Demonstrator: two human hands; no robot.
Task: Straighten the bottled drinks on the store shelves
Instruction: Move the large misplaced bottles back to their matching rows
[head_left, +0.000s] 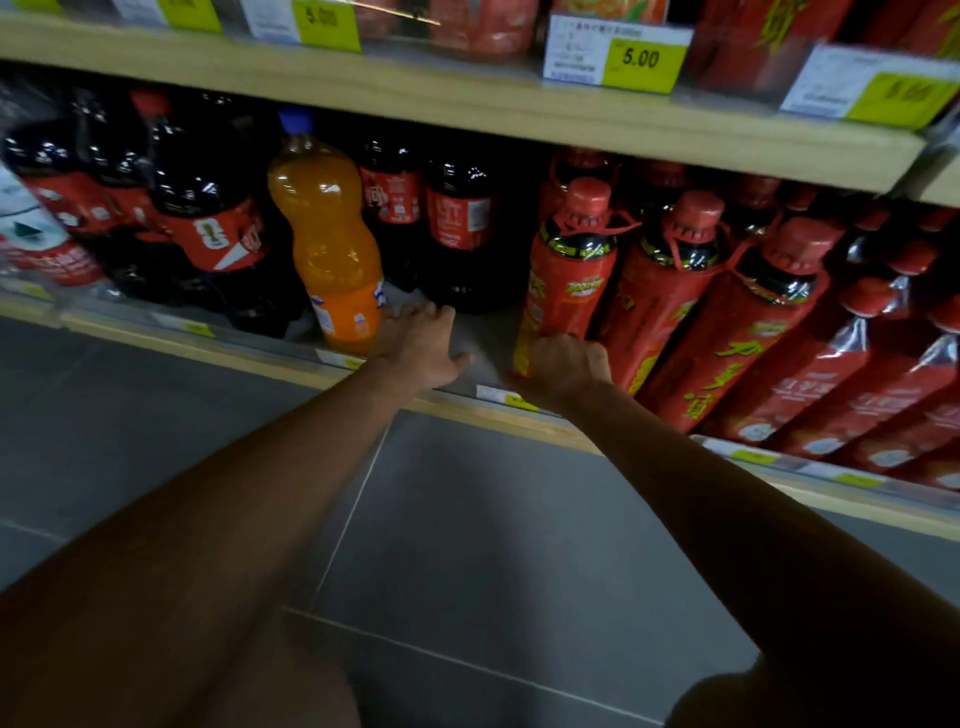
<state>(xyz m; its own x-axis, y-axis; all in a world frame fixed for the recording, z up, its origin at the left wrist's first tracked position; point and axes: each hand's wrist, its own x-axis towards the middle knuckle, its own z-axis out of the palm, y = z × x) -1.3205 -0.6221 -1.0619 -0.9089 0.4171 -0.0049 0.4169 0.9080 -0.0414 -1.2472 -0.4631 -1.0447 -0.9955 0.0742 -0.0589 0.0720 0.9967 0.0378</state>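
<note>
Right hand (563, 366) clasps the red tea bottle (569, 275) low at its base on the shelf front, judged full, stiff-walled and top-heavy above that hold; left hand (421, 345) lies unclenched leftward, holding nothing.

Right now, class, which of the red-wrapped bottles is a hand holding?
The leftmost red-wrapped bottle; the right hand grips its base, while the others to its right stand untouched.

Dark grey tiled floor (467, 519) with thin pale grout lines lies below; a pale wooden upper shelf board (467, 109) carries yellow-and-white price tags (615, 57); the pale wooden lower shelf edge (467, 410) bears small yellow labels (506, 397); lighting is dim
</note>
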